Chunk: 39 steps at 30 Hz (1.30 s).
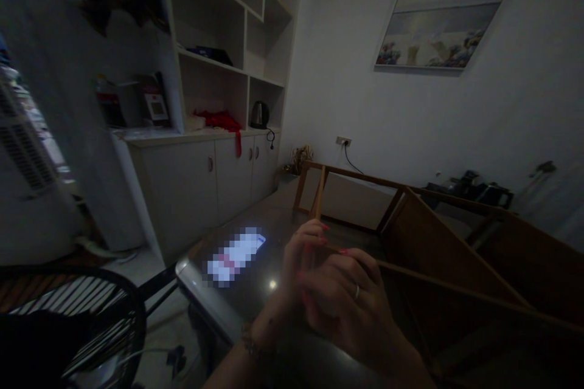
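A brown wooden shelf frame (460, 292) lies on its side across a dark, glossy table (255, 310). My left hand (298, 258), with a bracelet at the wrist, curls its fingers round the near end of one of the frame's rails. Close against it is my right hand (351, 298), which wears a ring; its fingers are bent in beside the same rail end. Whatever lies between the right fingertips is hidden and blurred. To the left of both hands, a phone (237, 255) with a lit, pixelated screen rests on the table.
A black slatted chair (91, 292) stands at the lower left. Behind are white cabinets (182, 194) with shelves holding a kettle (260, 115) and red cloth (221, 120). A plugged-in wall socket (343, 141) and dark objects (479, 188) are beyond the frame.
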Each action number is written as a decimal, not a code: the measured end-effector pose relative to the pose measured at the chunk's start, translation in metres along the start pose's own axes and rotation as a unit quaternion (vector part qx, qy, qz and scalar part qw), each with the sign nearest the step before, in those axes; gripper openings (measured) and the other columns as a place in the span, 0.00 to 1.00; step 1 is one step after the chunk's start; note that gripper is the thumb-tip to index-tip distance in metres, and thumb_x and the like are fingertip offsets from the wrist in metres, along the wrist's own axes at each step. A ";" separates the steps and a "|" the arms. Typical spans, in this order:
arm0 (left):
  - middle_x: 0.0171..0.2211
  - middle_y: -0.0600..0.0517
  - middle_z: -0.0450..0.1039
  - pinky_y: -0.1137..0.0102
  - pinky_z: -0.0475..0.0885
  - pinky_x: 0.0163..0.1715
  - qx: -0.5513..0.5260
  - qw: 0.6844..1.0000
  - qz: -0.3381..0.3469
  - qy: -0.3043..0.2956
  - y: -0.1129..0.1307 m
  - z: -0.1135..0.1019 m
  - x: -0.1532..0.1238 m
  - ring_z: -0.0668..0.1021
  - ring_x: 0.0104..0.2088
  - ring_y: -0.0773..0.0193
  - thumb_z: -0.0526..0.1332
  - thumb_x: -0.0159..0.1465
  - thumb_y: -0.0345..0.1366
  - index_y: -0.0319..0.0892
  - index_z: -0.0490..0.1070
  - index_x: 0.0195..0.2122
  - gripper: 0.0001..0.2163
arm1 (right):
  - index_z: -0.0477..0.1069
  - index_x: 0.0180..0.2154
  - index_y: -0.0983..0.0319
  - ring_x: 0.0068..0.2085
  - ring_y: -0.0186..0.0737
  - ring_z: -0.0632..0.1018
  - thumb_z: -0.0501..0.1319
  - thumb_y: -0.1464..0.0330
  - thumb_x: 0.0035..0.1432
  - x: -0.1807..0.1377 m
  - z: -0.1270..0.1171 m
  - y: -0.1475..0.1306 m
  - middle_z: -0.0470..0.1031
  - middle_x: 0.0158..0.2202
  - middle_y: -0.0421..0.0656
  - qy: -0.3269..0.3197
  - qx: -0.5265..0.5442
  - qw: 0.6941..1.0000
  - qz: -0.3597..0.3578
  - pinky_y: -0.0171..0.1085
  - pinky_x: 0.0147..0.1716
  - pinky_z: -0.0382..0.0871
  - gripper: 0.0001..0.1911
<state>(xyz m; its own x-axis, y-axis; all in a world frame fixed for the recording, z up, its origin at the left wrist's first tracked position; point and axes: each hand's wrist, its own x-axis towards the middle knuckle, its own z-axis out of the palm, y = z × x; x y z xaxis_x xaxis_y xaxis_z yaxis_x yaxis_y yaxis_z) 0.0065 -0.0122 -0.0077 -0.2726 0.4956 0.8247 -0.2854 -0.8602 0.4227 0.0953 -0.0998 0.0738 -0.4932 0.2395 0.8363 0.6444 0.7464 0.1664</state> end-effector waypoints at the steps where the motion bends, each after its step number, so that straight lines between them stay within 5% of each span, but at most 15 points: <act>1: 0.42 0.49 0.75 0.55 0.74 0.50 -0.010 1.000 0.008 -0.008 0.001 -0.001 0.001 0.78 0.47 0.57 0.51 0.74 0.44 0.45 0.73 0.42 0.14 | 0.70 0.45 0.58 0.37 0.34 0.77 0.60 0.74 0.63 0.001 -0.001 0.001 0.79 0.32 0.34 -0.002 0.004 1.000 0.001 0.38 0.53 0.63 0.09; 19: 0.42 0.50 0.74 0.55 0.73 0.53 -0.031 0.999 0.002 -0.018 0.004 0.000 0.001 0.77 0.49 0.58 0.51 0.75 0.42 0.47 0.72 0.44 0.12 | 0.73 0.41 0.57 0.41 0.35 0.77 0.55 0.67 0.73 0.003 -0.011 0.008 0.80 0.34 0.35 -0.066 0.023 0.997 -0.019 0.37 0.53 0.62 0.09; 39: 0.38 0.50 0.74 0.60 0.75 0.48 -0.034 0.998 0.036 -0.028 0.006 0.001 0.009 0.78 0.46 0.59 0.51 0.75 0.42 0.46 0.72 0.42 0.13 | 0.71 0.35 0.58 0.31 0.34 0.75 0.63 0.69 0.67 0.004 0.000 -0.001 0.78 0.29 0.35 0.033 -0.024 0.999 -0.005 0.37 0.41 0.68 0.05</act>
<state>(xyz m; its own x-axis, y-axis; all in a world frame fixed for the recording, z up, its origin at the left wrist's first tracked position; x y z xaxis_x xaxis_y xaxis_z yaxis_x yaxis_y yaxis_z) 0.0034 -0.0129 0.0024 -0.2442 0.4241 0.8721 -0.3293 -0.8821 0.3368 0.0926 -0.0995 0.0766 -0.4618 0.1900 0.8664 0.6673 0.7179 0.1983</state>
